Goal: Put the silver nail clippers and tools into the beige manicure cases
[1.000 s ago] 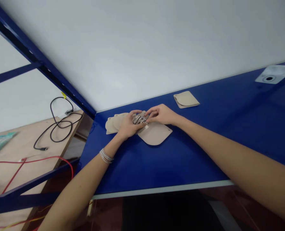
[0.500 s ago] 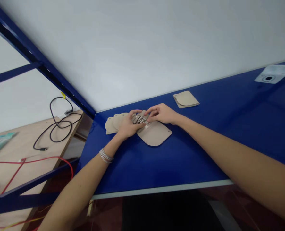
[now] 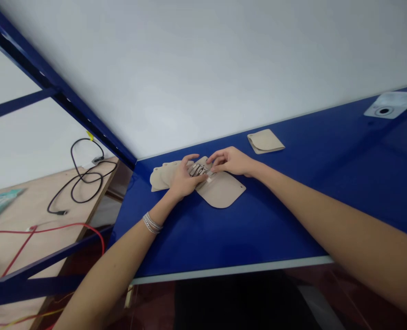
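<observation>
On the blue table lies an unfolded beige pouch, its rounded flap toward me. Several small shiny metal tools sit bunched at its middle, too small to name. My left hand curves around their left side, thumb resting on the pouch and index finger raised apart. On the right, my right hand has its thumb and fingertips drawn together at the pouch's inner edge; what they pinch is hidden. More beige pouches lie overlapped, partly behind my left hand.
A folded beige pouch lies near the wall. A clear packet with a dark ring mark is at the far right. Blue frame bars rise at left, beside a wooden surface with a black cable and red cords.
The left index finger has lifted slightly away from the metal tools, so more of them shows. My right hand and the pouches have hardly moved.
</observation>
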The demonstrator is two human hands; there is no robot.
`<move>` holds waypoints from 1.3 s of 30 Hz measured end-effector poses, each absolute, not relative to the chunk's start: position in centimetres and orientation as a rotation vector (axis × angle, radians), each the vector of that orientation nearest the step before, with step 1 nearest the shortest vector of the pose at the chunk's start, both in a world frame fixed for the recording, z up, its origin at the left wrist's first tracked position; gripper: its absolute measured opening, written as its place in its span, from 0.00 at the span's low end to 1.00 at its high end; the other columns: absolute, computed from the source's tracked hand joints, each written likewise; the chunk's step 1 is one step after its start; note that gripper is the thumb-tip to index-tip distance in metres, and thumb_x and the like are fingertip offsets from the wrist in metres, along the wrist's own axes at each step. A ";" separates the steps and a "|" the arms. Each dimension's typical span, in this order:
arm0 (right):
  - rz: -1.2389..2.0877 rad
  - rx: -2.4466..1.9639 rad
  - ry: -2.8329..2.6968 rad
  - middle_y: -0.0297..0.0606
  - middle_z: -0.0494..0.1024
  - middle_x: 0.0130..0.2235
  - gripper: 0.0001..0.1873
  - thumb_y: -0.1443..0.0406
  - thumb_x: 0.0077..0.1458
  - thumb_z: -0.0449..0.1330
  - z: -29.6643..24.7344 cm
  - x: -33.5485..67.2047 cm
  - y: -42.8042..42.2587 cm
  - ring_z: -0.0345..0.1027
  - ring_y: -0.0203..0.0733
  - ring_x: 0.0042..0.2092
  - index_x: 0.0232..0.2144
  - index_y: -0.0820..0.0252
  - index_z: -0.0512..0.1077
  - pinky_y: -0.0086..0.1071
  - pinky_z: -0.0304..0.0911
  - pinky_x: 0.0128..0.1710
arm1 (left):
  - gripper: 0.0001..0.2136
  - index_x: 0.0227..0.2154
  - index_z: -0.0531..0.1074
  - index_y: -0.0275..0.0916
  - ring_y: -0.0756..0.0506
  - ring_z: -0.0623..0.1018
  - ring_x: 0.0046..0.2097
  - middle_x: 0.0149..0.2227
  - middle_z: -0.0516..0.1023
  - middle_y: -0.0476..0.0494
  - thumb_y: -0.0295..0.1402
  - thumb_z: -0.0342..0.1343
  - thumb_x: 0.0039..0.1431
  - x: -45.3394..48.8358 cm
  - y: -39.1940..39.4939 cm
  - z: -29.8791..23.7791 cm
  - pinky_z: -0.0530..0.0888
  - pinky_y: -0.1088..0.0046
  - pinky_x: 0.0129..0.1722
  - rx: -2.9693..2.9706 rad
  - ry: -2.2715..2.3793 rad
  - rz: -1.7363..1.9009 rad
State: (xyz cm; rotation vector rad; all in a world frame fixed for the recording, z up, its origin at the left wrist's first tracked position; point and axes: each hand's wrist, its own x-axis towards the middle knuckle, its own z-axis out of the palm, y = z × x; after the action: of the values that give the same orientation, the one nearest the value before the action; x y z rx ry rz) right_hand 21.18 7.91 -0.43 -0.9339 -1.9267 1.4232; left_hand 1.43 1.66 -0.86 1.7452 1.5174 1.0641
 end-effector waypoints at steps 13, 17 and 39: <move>1.438 -0.915 -1.908 0.37 0.80 0.29 0.18 0.67 0.42 0.68 -0.2 21.2 7.8 0.71 0.39 0.33 0.40 0.61 0.75 0.31 0.67 0.35 | 0.31 0.53 0.65 0.44 0.48 0.69 0.32 0.29 0.69 0.51 0.35 0.65 0.43 1.3 1.7 -0.6 0.68 0.69 0.35 1.807 1.594 1.003; 1.424 -0.927 -1.921 0.36 0.79 0.29 0.17 0.67 0.43 0.67 -0.2 21.2 7.8 0.70 0.38 0.32 0.39 0.61 0.75 0.30 0.66 0.34 | 0.31 0.53 0.64 0.43 0.48 0.70 0.33 0.30 0.70 0.50 0.35 0.65 0.44 1.3 1.7 -0.6 0.69 0.68 0.36 1.791 1.579 0.996; 0.957 -1.006 -2.385 0.30 0.66 0.21 0.19 0.52 0.51 0.58 0.6 21.0 7.8 0.55 0.32 0.24 0.25 0.61 0.75 0.29 0.49 0.25 | 0.32 0.55 0.61 0.45 0.49 0.73 0.32 0.31 0.73 0.51 0.33 0.64 0.44 1.5 1.4 -0.6 0.70 0.71 0.34 1.694 1.497 1.048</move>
State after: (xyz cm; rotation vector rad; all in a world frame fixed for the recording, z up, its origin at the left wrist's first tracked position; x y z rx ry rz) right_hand 21.05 7.80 0.56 -1.0061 -2.3853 0.9575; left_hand 1.47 1.45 -0.55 1.6940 1.4967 1.0480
